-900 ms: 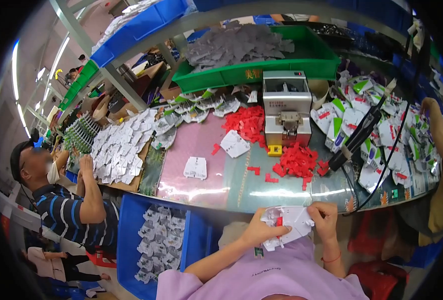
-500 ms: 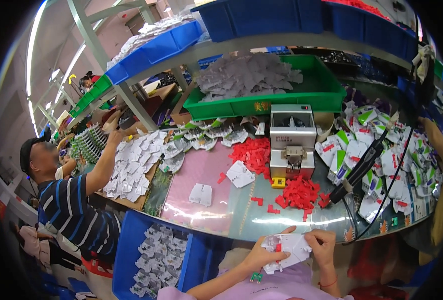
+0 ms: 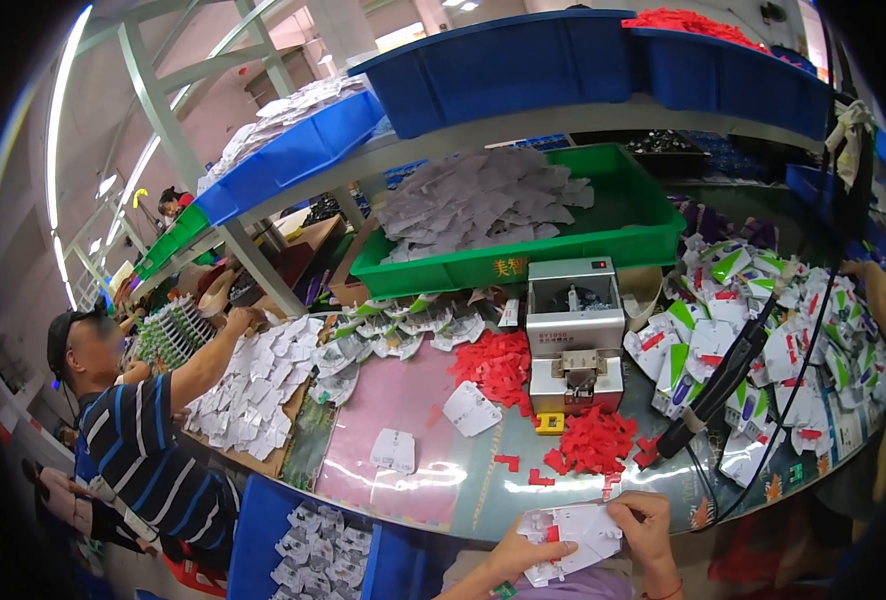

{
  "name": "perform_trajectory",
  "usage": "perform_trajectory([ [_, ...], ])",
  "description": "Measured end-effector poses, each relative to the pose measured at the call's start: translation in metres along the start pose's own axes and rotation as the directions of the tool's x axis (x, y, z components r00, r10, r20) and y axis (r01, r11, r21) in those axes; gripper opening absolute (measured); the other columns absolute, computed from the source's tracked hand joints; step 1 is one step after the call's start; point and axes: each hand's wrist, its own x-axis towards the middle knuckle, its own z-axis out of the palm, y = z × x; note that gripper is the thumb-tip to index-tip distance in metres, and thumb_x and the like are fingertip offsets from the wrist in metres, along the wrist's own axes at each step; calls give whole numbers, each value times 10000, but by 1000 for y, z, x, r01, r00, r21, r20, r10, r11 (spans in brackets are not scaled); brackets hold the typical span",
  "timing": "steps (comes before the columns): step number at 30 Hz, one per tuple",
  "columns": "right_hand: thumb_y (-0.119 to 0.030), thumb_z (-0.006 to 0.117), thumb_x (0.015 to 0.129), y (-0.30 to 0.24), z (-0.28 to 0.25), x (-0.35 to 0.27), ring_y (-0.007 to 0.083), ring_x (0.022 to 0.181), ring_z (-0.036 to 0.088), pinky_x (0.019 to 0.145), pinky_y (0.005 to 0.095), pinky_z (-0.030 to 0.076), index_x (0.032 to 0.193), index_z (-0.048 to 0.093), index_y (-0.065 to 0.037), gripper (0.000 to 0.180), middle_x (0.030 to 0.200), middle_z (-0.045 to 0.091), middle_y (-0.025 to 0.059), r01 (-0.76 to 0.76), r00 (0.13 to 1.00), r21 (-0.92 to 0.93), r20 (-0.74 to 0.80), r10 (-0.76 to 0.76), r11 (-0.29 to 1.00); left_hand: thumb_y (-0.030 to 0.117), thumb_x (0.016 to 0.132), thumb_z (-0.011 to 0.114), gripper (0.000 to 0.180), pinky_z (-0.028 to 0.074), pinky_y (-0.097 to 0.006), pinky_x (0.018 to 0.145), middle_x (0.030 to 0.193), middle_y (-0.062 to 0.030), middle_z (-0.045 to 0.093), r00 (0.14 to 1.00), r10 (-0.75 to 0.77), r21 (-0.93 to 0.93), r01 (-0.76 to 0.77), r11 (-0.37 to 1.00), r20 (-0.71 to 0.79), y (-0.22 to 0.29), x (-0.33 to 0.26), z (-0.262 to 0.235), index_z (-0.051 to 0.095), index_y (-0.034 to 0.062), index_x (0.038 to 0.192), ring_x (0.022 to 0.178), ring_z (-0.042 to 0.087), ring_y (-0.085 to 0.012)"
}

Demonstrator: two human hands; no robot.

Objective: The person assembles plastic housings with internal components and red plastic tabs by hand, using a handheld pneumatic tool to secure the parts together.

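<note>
White plastic card (image 3: 575,530), held by both the left hand (image 3: 516,553) and right hand (image 3: 648,520) below the grey machine (image 3: 575,335), could slip; fingers pinched only its edges.

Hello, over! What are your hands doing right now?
Left hand and right hand both grip a white plastic card. Red clip on it. Red clip pile ahead, nothing between.

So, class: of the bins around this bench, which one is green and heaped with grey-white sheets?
The green tray directly behind the small grey machine; the others on the shelf above are blue.
</note>
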Motion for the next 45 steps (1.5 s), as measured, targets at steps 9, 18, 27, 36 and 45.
perform_trajectory([
  [9,-52,622,726,-4,12,0,83,506,507,467,221,381,698,609,52,108,563,576,70,-60,998,-1,-20,60,998,34,689,668,449,452,-219,691,938,-53,577,996,-51,-93,58,994,73,10,-1,-13,493,-25,1098,801,545,-90],
  [18,-70,595,736,-2,29,-1,57,508,455,464,208,343,675,602,53,137,530,524,10,-83,996,-84,-18,82,993,-31,680,646,468,471,-285,754,990,-85,573,977,-201,-289,175,941,-64,17,-19,-10,479,-6,1117,882,562,-168],
  [27,-37,492,823,-9,22,5,68,523,500,447,175,381,993,577,17,197,709,583,53,-96,994,180,-34,104,979,-30,694,639,412,481,-281,738,967,-96,595,998,-6,-389,-18,921,-60,7,-7,-30,504,-25,1083,851,584,-158],
  [36,-88,504,849,20,-24,30,100,879,489,695,222,416,1184,426,-49,346,1007,524,53,119,874,388,-477,89,914,-74,673,610,484,503,-335,746,992,-128,560,962,102,-430,-206,879,-253,27,-3,-49,438,-19,1123,867,589,-224],
  [45,-36,503,830,32,-38,36,139,958,469,779,252,402,1278,301,-65,492,1093,483,95,135,791,318,-606,91,938,-81,669,608,488,515,-332,716,980,-132,562,984,-3,-489,-86,868,-177,17,7,-60,434,-16,1119,847,595,-225],
])
